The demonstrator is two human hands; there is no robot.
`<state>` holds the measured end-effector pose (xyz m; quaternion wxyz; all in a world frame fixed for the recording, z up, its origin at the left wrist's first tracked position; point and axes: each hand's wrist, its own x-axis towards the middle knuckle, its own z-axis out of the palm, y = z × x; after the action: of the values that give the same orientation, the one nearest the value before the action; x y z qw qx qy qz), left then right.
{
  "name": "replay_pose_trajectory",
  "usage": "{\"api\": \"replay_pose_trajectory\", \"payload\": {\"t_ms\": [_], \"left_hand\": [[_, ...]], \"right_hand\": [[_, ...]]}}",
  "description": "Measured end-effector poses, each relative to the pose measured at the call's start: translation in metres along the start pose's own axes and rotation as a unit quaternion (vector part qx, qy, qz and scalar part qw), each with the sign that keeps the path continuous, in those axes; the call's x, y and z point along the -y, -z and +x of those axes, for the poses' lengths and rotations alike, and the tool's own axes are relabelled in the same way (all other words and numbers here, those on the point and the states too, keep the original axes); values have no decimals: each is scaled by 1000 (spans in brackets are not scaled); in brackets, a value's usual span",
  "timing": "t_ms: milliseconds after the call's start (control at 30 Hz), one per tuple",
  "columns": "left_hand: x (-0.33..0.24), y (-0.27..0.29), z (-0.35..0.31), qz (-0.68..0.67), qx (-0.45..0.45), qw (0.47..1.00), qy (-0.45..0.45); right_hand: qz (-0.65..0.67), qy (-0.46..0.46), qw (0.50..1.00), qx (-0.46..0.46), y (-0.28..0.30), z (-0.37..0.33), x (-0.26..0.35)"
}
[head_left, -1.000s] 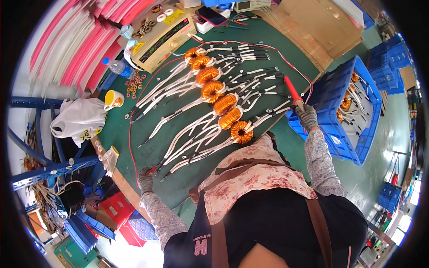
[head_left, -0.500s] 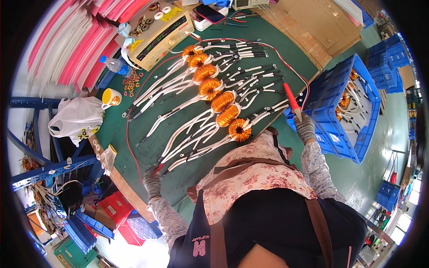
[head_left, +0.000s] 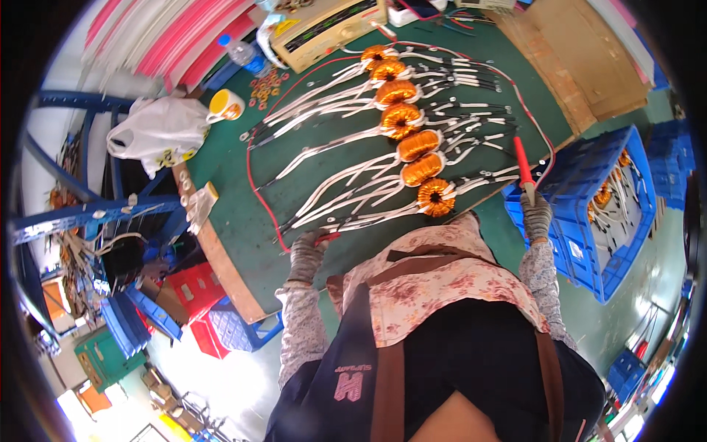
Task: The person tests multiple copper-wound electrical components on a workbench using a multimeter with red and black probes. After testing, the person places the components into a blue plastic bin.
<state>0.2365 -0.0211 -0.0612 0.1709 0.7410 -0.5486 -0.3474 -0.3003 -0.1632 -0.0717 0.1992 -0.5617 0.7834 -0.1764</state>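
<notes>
My left hand (head_left: 305,255), in a grey striped glove, is closed at the near left of the green table. A small red clip-like piece (head_left: 328,236) shows at its fingertips, beside the white leads of the nearest coil (head_left: 437,197); its exact kind is unclear. At the table's right edge my right hand (head_left: 537,215), gloved alike, grips a red test probe (head_left: 523,160) that points away from me, close to the dark lead ends. Several copper-wound ring coils (head_left: 401,121) lie in a slanting row, white-sleeved leads spread to both sides.
A beige bench instrument (head_left: 328,33) stands at the back, with a red lead (head_left: 259,193) looping along the left. Around the table are a yellow mug (head_left: 226,104), a water bottle (head_left: 243,55), a white plastic bag (head_left: 166,129), cardboard (head_left: 567,62) and a blue crate (head_left: 563,221) of coils.
The whole view has shifted, so the table sits further right and higher. My left hand has moved rightward along the near leads. My right hand still holds the probe at the right edge.
</notes>
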Motion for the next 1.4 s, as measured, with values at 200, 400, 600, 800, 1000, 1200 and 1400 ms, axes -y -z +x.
{"api": "replay_pose_trajectory", "payload": {"t_ms": [200,400,600,800,1000,1200,1400], "left_hand": [[3,-5,0,0,-6,1000,14],[18,0,1,10,-14,999,33],[23,1,-3,7,-16,999,27],[23,1,0,22,-10,999,22],[45,-5,0,-11,-26,1000,-4],[29,0,1,-8,-27,1000,14],[27,3,1,4,-21,1000,16]], "right_hand": [[3,-17,1000,12,8,0,10],[46,-5,999,-14,-1,2,0],[48,-33,998,-21,-11,4,-6],[56,-6,998,-29,-17,5,-13],[81,-32,996,-35,-16,-1,-1],[104,-52,992,-46,-12,-8,10],[110,-63,991,-48,-8,-10,19]]}}
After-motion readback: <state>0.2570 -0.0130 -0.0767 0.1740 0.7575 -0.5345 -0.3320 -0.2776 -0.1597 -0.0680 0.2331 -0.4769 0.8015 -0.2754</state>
